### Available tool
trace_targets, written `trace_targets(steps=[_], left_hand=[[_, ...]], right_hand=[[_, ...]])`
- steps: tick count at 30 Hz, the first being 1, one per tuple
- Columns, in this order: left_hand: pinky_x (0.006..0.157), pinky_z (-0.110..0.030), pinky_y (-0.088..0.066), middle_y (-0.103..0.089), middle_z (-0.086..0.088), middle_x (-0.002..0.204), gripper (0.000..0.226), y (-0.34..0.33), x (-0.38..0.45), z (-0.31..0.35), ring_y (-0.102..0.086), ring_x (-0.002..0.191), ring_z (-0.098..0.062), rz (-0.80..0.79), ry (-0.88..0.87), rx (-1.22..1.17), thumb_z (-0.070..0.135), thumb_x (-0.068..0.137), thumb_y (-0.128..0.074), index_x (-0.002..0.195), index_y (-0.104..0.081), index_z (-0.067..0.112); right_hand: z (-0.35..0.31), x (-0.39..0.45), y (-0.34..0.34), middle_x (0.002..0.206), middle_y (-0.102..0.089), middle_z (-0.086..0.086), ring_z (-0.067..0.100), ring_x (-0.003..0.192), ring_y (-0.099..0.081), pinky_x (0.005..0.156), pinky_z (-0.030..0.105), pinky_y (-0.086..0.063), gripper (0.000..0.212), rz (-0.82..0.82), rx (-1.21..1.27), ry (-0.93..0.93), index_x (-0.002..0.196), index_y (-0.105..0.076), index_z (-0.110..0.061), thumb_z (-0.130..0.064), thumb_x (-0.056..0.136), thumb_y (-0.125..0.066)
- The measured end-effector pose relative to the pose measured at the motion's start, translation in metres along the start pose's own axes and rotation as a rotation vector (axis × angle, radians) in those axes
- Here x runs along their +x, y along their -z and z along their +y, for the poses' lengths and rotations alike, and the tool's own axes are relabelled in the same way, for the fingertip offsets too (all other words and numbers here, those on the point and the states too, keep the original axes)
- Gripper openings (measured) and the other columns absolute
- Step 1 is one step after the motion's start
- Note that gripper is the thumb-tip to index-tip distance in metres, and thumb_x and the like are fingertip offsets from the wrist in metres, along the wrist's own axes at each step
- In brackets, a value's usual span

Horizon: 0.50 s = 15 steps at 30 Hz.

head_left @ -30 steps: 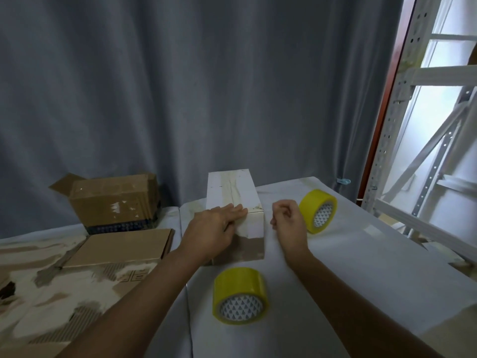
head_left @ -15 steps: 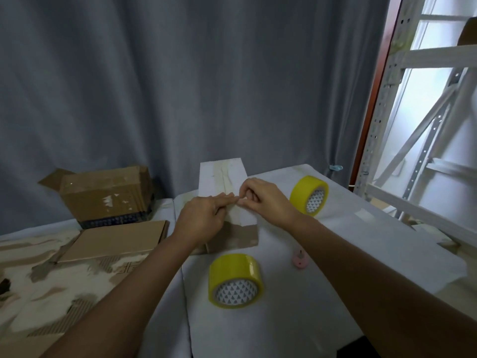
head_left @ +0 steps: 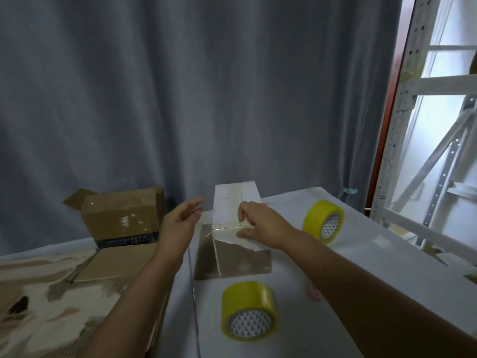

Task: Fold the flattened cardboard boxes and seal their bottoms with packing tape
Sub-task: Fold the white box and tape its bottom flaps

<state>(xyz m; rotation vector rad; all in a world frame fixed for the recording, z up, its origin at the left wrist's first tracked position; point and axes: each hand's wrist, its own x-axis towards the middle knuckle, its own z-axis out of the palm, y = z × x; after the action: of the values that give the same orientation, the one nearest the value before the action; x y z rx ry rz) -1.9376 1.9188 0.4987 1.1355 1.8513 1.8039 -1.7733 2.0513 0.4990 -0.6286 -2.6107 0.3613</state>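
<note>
The white-topped cardboard box (head_left: 237,228) stands on the grey-covered worktop (head_left: 361,254), a strip of packing tape (head_left: 238,202) running along its top seam. The right hand (head_left: 260,226) rests on the near end of the box top, its fingers (head_left: 242,211) curled and pressing the tape down at the edge; half a second ago this hand met the left one at that same spot. The left hand (head_left: 179,223) has since lifted off the box and now hovers just left of it, touching nothing, fingers (head_left: 195,205) loosely spread. 2 yellow tape rolls lie on the worktop: the near tape roll (head_left: 249,310) in front of the box, the far tape roll (head_left: 322,220) to its right. A small pink object (head_left: 315,293) sits beside the right forearm. To the left stand an open brown box (head_left: 124,215) and a flattened cardboard box (head_left: 116,263).
</note>
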Motion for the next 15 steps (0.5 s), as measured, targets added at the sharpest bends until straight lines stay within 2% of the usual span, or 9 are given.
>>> trace_targets(steps=[2,4,6,9,12,15], left_hand=[[0.098,-0.031,-0.044,-0.066,-0.003,0.12,0.024,0.01,-0.005,-0.01,-0.059,0.108,-0.014,0.037,0.223,-0.099,0.015,0.096,-0.059,0.119,-0.066,0.014],[0.092,-0.032,-0.042,-0.068,-0.004,0.118,0.028,0.012,-0.014,-0.025,-0.06,0.107,-0.015,-0.041,0.43,-0.101,0.028,0.096,-0.059,0.117,-0.066,0.012],[0.086,-0.03,-0.042,-0.072,0.0,0.112,0.034,0.009,-0.019,-0.035,-0.062,0.108,-0.015,-0.108,0.539,-0.154,0.041,0.094,-0.058,0.113,-0.069,0.014],[0.076,-0.024,-0.046,-0.075,0.003,0.102,0.031,0.005,-0.021,-0.036,-0.067,0.098,-0.009,-0.118,0.557,-0.302,0.041,0.09,-0.063,0.106,-0.071,0.015],[0.059,-0.014,-0.051,-0.075,0.01,0.082,0.009,-0.001,-0.021,-0.031,-0.068,0.071,0.002,-0.125,0.511,-0.343,0.021,0.093,-0.063,0.094,-0.07,0.016],[0.05,-0.006,-0.046,-0.073,0.012,0.074,0.007,-0.003,-0.022,-0.032,-0.066,0.062,0.005,-0.104,0.448,-0.307,0.017,0.093,-0.063,0.092,-0.069,0.016]], right_hand=[[-0.003,-0.001,-0.001,0.093,-0.05,-0.009,0.013,0.085,-0.044,0.063,0.024,-0.031,0.033,0.009,-0.059,-0.026,0.097,-0.046,-0.025,-0.038,0.08,-0.072],[-0.007,0.0,-0.004,0.101,-0.054,-0.006,0.014,0.087,-0.043,0.069,0.029,-0.032,0.038,0.021,-0.136,-0.046,0.095,-0.043,-0.027,-0.043,0.077,-0.072],[-0.01,0.001,-0.007,0.103,-0.056,-0.004,0.015,0.088,-0.043,0.072,0.031,-0.034,0.04,0.011,-0.177,-0.071,0.094,-0.042,-0.027,-0.047,0.076,-0.071],[-0.013,0.0,-0.005,0.1,-0.056,-0.002,0.016,0.086,-0.045,0.071,0.03,-0.033,0.042,0.0,-0.194,-0.105,0.093,-0.041,-0.026,-0.054,0.077,-0.068],[-0.016,-0.001,-0.008,0.099,-0.055,-0.001,0.02,0.093,-0.05,0.073,0.032,-0.032,0.042,0.029,-0.163,-0.146,0.096,-0.045,-0.025,-0.061,0.082,-0.06],[-0.016,0.001,-0.011,0.116,-0.056,0.003,0.024,0.111,-0.051,0.086,0.036,-0.037,0.044,0.009,-0.172,-0.149,0.122,-0.049,-0.033,-0.061,0.087,-0.053]])
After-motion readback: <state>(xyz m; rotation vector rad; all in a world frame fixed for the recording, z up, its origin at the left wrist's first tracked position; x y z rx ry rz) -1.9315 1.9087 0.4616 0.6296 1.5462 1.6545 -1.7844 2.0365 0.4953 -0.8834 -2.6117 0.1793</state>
